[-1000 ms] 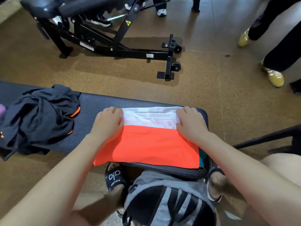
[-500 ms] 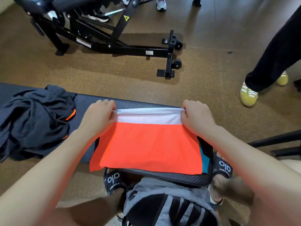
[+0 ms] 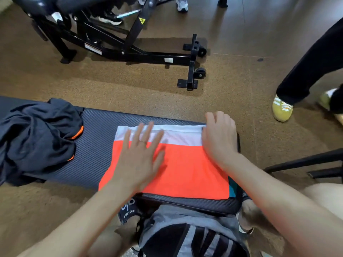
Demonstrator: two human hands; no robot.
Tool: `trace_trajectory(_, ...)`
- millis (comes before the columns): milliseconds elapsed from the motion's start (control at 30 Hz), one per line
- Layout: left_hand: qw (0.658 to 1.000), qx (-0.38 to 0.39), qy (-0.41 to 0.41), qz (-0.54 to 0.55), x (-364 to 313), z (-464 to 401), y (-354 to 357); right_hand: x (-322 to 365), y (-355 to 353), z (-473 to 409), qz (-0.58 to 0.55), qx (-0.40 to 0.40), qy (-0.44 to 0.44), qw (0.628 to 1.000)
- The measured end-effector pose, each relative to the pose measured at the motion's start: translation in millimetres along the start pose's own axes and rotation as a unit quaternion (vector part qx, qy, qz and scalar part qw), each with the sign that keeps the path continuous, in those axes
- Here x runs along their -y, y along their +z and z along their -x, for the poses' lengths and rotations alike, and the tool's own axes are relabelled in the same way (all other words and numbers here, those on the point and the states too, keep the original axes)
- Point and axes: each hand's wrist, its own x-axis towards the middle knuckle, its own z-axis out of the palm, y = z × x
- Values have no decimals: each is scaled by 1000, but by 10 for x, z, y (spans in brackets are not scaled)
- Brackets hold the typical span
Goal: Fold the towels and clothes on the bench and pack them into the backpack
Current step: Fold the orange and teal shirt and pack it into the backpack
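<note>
Black ribbed bench (image 3: 96, 127) runs across mid-frame on brown speckled floor (image 3: 130, 89). Orange-and-white towel (image 3: 185, 167) lies folded flat at bench centre-right. Left hand (image 3: 138, 156) flat on it, fingers spread straight, gripping nothing. Right hand (image 3: 220, 138) on the towel's upper right corner, fingers curled; grip can't be confirmed. Dark clothes (image 3: 37, 138) heaped left of frame on the bench. Grey backpack (image 3: 189, 236) bottom centre, below the bench edge. Black gym machine frame (image 3: 130, 49) upper left. A bystander's yellow shoe (image 3: 282, 108) at right.

Readable text: "alo" on the black slide sandal strap (image 3: 129, 208), upside down from this view, smaller letters under it unclear. Yellow warning triangle sticker (image 3: 142, 20) on gym machine frame (image 3: 148, 56); its labels illegible.
</note>
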Motion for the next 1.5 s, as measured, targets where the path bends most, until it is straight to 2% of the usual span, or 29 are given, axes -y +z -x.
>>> trace_trajectory(100, 991, 135, 5, -1, -245, 150, 178, 460, -66, 439, -55, -5, -132, 990)
trace_trajectory(167, 983, 177, -23, -34, -239, 110, 322, 699, 38, 768, -42, 43, -201, 978)
trace_trajectory(200, 982, 181, -30, -42, -221, 77, 375, 729, 112, 859, -34, 84, -206, 974)
trace_trajectory(300, 983, 174, -52, -27, -227, 25, 434, 551, 301, 820, -57, 165, -148, 974)
trace_trajectory(467, 982, 178, -54, -42, -68, 31, 382, 356, 404, 720, -17, 160, -139, 977)
trace_trajectory(533, 981, 163, -91, -50, 134, 103, 332, 321, 407, 711, -6, 156, -125, 980)
trace_trajectory(633, 978, 165, -126, -6, 318, 176, 311, 319, 374, 671, -16, 133, -129, 983)
trace_trajectory(767, 978, 169, -117, 25, 355, 160, 308, 262, 407, 628, -10, 139, -151, 979)
trace_trajectory(867, 977, 175, -123, -3, 365, 151, 265, 227, 411, 631, -22, 136, -133, 981)
trace_trajectory(1000, 988, 120, -93, -4, 148, 112, 295, 242, 418, 562, -20, 109, -143, 983)
trace_trajectory(1100, 983, 154, -96, 15, 141, 105, 403, 145, 437, 497, 1, 134, -153, 979)
trace_trajectory(1167, 982, 156, -104, 7, 147, 89, 398, 70, 430, 482, 1, 134, -141, 981)
trace_trajectory(1267, 991, 104, -82, -21, -7, 126, 244, -51, 354, 496, -17, 129, -90, 987)
trace_trajectory(1367, 997, 63, 39, 1, -358, 314, 153, -234, 257, 588, -84, 115, -5, 990)
trace_trajectory(1433, 990, 79, 113, 12, -641, 479, 167, -330, 174, 680, -135, 104, 61, 983)
trace_trajectory(1500, 985, 102, 138, 2, -906, 620, 216, -369, 100, 804, -178, 112, 115, 971)
